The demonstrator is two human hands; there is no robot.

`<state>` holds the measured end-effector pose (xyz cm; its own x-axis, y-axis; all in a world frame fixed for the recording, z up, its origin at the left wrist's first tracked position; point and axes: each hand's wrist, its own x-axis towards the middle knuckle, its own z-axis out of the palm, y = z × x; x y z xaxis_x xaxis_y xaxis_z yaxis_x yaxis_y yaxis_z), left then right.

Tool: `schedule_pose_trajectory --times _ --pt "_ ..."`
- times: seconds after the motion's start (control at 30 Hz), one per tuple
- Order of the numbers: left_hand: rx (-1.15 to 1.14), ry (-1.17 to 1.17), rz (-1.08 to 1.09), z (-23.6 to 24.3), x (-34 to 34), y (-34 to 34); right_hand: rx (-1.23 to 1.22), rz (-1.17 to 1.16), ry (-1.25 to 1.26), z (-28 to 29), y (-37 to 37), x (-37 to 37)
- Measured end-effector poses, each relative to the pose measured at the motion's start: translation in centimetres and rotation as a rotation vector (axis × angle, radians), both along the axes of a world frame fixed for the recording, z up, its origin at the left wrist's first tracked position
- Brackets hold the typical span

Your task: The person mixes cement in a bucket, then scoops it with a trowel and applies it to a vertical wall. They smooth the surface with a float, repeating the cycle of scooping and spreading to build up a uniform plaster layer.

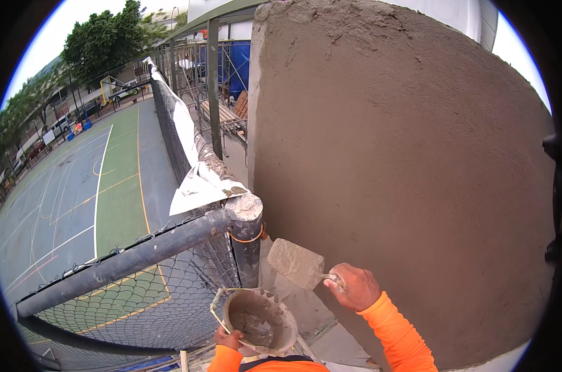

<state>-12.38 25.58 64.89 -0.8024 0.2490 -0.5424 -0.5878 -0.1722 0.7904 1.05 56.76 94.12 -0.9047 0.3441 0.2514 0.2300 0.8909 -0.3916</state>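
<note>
My right hand (pixel 355 287) is closed around the handle of a trowel (pixel 297 263), whose broad blade is coated with grey-brown mortar. The blade points left, above and to the right of a round bucket (pixel 289 313). Wet mortar (pixel 256 322) lies in the bottom of the bucket, and its inner wall is smeared with the same stuff. At the bucket's left side, my left hand (pixel 229 338) has its fingers closed on the rim, next to the pale handle. Close by on the right stands a wall (pixel 405 155) covered with damp brown plaster, rougher along its top.
A chain-link fence (pixel 144 310) with a thick dark top rail (pixel 126 265) and corner post (pixel 247 245) stands at the left. White sheeting (pixel 200 189) hangs over the fence. Beyond lies a sports court (pixel 76 192); scaffolding (pixel 197 74) stands behind the wall's left edge.
</note>
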Motion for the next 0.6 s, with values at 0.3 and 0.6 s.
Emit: schedule_pose_trajectory --times 0.3,0.6 --pt "-0.058 0.151 0.301 -7.6 0.1 -5.8 -0.777 0.59 0.235 23.6 5.9 -16.8" --pt "-0.069 0.166 0.368 -5.4 0.8 -7.2 -0.522 0.078 0.979 17.4 15.2 -21.3"
